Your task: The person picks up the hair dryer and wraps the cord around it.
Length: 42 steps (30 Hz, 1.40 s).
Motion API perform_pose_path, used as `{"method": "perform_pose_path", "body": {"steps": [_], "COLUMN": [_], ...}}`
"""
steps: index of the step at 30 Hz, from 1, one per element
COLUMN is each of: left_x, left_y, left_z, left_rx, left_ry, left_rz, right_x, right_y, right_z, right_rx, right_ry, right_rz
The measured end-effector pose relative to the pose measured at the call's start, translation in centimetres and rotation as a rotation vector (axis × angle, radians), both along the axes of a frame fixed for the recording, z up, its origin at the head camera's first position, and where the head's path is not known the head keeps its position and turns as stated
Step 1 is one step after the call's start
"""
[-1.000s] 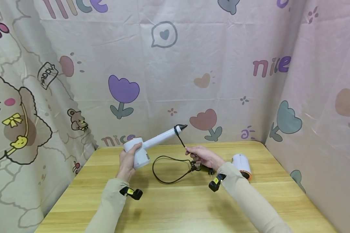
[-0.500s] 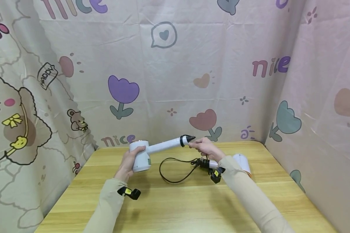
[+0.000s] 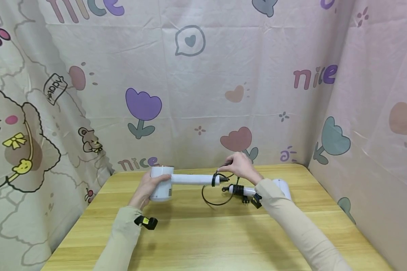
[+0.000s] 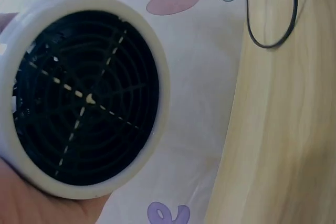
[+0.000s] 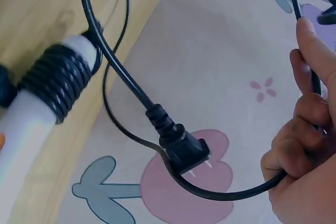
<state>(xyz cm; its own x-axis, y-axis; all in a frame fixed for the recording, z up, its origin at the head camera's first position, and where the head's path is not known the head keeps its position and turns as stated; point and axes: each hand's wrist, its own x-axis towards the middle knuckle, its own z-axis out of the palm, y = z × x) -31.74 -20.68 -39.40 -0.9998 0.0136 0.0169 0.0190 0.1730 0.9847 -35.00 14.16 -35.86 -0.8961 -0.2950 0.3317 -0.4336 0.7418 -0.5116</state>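
A white hair dryer [image 3: 193, 179] is held above the table, its handle pointing right. My left hand [image 3: 146, 188] grips its round body; the dark grille [image 4: 89, 98] faces the left wrist camera. Black cord loops [image 3: 214, 180] circle the handle's end near its coiled strain relief. Beside that end, my right hand [image 3: 240, 165] pinches the cord. In the right wrist view the cord [image 5: 226, 196] runs through the curled fingers of my right hand [image 5: 310, 145], and a black plug [image 5: 184, 149] hangs at their left.
A second white dryer [image 3: 282, 188] lies on the wooden table [image 3: 203, 237] at the right, partly behind my right forearm, with black cord [image 3: 238, 189] wound round its handle. A patterned curtain [image 3: 190, 86] stands behind and at both sides.
The held dryer has swung from tilted up to nearly level, its handle end moving right and down. My right hand has risen, and more cord sits round the handle. The hanging loop has shifted right.
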Motion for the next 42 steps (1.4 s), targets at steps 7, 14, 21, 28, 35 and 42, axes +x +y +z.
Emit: {"method": "perform_pose_path", "body": {"steps": [7, 14, 21, 28, 35, 42], "left_x": [0.1, 0.0, 0.0, 0.3, 0.2, 0.0], "left_y": [0.2, 0.6, 1.1, 1.9, 2.0, 1.8], "left_z": [0.0, -0.1, -0.2, -0.6, -1.1, -1.2], "left_rx": [-0.133, -0.172, -0.246, -0.23, -0.145, -0.072], "left_ry": [0.073, 0.123, 0.201, 0.324, 0.372, 0.362], "left_rz": [0.014, 0.041, 0.201, 0.416, 0.523, 0.506], "right_x": [0.2, 1.2, 1.8, 2.0, 2.0, 1.1], "right_y": [-0.3, -1.4, -2.6, -2.7, -1.6, -0.5], "right_z": [0.5, 1.1, 1.0, 1.0, 1.1, 1.4], "right_rx": [0.04, 0.018, -0.021, -0.162, -0.34, -0.559], "right_ry": [-0.007, 0.03, 0.08, -0.047, -0.248, -0.537], "right_rz": [0.101, 0.103, 0.031, 0.065, 0.202, 0.297]}}
